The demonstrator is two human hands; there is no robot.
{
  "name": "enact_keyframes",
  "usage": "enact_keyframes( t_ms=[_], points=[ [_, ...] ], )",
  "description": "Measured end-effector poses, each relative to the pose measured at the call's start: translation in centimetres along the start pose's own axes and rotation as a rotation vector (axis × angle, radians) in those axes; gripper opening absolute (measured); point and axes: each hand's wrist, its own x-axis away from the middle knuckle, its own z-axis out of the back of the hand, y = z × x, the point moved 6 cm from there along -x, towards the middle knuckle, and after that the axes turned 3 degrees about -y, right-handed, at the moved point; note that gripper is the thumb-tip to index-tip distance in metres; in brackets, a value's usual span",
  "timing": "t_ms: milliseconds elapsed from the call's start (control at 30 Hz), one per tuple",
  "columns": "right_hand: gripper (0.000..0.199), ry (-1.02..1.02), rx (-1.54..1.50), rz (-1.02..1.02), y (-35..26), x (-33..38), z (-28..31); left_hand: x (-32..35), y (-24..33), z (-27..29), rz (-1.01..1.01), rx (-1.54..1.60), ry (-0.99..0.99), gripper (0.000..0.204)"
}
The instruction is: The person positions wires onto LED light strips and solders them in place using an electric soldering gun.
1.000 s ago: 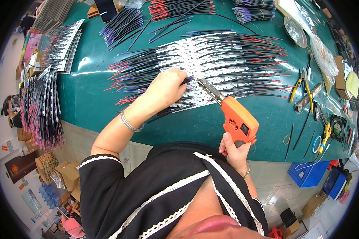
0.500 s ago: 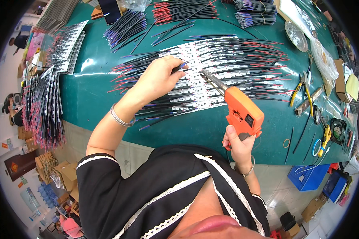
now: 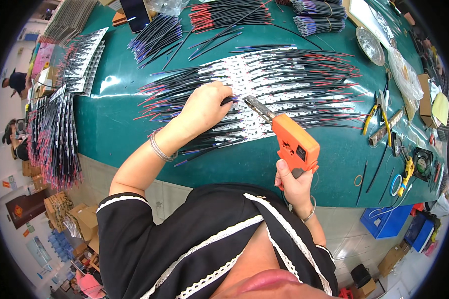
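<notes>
White circuit boards (image 3: 252,130) lie in a panel on the green table, with rows of black wires (image 3: 294,82) fanning out to both sides, many red-tipped. My left hand (image 3: 204,107) hovers over the panel's left half, its fingers pinched on a short black wire (image 3: 228,100) whose end points at the boards' middle. In my right hand (image 3: 295,187) is an orange soldering gun (image 3: 294,142), gripped by its handle. Its metal tip is just right of the pinched wire, close above the boards; whether it touches them I cannot tell.
Wire bundles (image 3: 229,15) and a phone (image 3: 136,15) lie along the back. Finished-looking wired strips (image 3: 55,134) hang over the left edge. At right are a round metal dish (image 3: 370,46), yellow-handled pliers (image 3: 369,119), a small fan (image 3: 423,163) and a blue bin (image 3: 386,222) below.
Both hands have shifted slightly toward me over the panel. The soldering gun has also moved a little left, bringing its tip nearer the wire in my left hand.
</notes>
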Motion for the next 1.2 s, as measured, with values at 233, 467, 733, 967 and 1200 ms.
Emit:
enact_keyframes(
  t_ms=[233, 467, 733, 967, 1200],
  points=[
    [0.023, 0.009, -0.042, -0.055, 0.4, 0.0, -0.2, 0.0, 0.1, -0.2, -0.014, -0.009, -0.016, 0.012],
    [0.022, 0.024, -0.034, -0.030, 0.3, -0.2, -0.4, 0.0, 0.1, -0.3, -0.018, -0.023, -0.028, 0.013],
    [0.028, -0.012, 0.293, 0.063, 0.2, -0.1, -0.9, 0.0, 0.2, -0.4, -0.013, -0.030, -0.046, 0.013],
    [0.027, -0.021, 0.501, 0.240, -1.4, 0.0, -1.7, -0.1, 0.1, -0.6, -0.009, -0.052, -0.066, 0.013],
    [0.028, 0.066, 0.081, 0.077, 0.2, 0.5, -0.4, -0.2, 0.3, -0.6, -0.041, -0.059, -0.051, 0.014]
  ],
)
